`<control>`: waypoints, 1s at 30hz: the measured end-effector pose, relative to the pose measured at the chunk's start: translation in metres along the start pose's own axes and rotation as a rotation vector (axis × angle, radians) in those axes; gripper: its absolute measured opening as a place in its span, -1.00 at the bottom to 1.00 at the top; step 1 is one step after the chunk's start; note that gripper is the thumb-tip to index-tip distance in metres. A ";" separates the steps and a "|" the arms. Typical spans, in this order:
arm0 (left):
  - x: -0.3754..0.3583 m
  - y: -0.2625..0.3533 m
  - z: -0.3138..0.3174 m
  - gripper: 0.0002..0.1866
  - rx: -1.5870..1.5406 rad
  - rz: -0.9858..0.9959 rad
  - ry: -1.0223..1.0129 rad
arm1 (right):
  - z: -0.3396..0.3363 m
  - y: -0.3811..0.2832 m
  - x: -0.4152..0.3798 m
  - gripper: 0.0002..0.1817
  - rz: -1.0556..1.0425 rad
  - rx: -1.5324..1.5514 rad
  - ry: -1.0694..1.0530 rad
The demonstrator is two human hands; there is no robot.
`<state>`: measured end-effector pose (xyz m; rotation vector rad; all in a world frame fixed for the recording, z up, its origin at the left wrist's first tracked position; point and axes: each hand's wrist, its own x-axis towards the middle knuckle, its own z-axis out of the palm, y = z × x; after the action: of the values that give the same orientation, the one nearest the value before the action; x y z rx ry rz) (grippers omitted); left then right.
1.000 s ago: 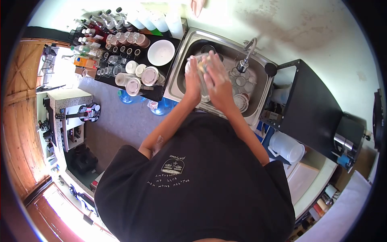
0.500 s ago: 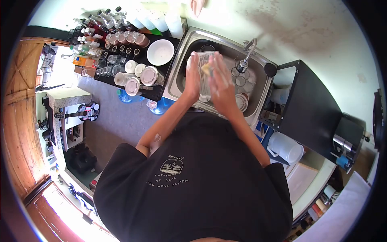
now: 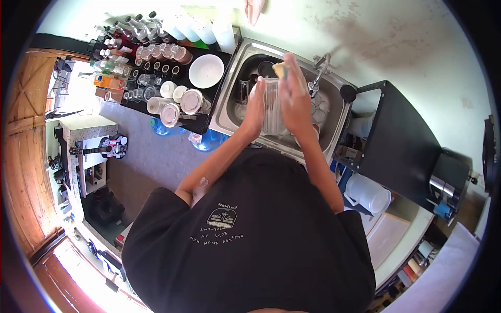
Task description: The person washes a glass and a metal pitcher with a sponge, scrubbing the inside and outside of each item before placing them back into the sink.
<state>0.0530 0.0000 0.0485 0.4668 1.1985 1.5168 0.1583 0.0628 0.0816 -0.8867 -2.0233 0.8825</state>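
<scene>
Over the sink (image 3: 222, 116), my left hand (image 3: 254, 112) is closed along the left side of a clear ribbed container (image 3: 272, 108). My right hand (image 3: 295, 104) is on the container's right side, slightly blurred, with a yellow sponge (image 3: 280, 70) showing at its fingers. Both hands look wet with suds. Beneath them the basin holds several glasses (image 3: 319, 108) on the right and a dark pan at the back, partly hidden by the hands and container.
A curved metal faucet (image 3: 324, 68) rises at the sink's back right. On the black counter to the left stand a white bowl (image 3: 206, 71), lidded jars (image 3: 191, 101) and several bottles (image 3: 141, 34). A black shelf unit (image 3: 402, 130) borders the right. Another person's hand (image 3: 254, 10) shows at the top.
My right hand has moved up and right with the sponge. My left hand has shifted slightly down and right, and more of the container now shows between them.
</scene>
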 end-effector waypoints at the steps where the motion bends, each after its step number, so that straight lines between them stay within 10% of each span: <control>1: 0.003 -0.002 -0.003 -0.20 -0.031 -0.054 -0.035 | 0.000 0.002 0.004 -0.36 0.068 0.109 0.003; 6: 0.006 0.014 -0.011 -0.22 -0.509 -0.155 -0.158 | -0.004 -0.020 -0.037 -0.29 -0.104 -0.165 -0.145; 13: 0.015 -0.025 -0.009 -0.42 -0.200 -0.056 -0.059 | 0.003 0.014 -0.016 -0.28 0.133 0.190 0.003; 22: 0.019 -0.021 -0.017 -0.22 -0.077 0.001 -0.200 | 0.004 0.008 -0.040 -0.32 -0.115 -0.127 0.020; 25: 0.007 -0.016 -0.008 -0.27 -0.121 -0.151 -0.168 | 0.000 0.019 -0.007 -0.31 0.205 0.268 0.091; 30: 0.019 -0.013 -0.020 -0.32 -0.210 -0.087 -0.197 | 0.002 -0.003 -0.038 -0.32 -0.034 -0.098 -0.034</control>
<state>0.0373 0.0070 0.0237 0.4072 0.8856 1.4671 0.1743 0.0302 0.0703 -0.8933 -2.1197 0.7902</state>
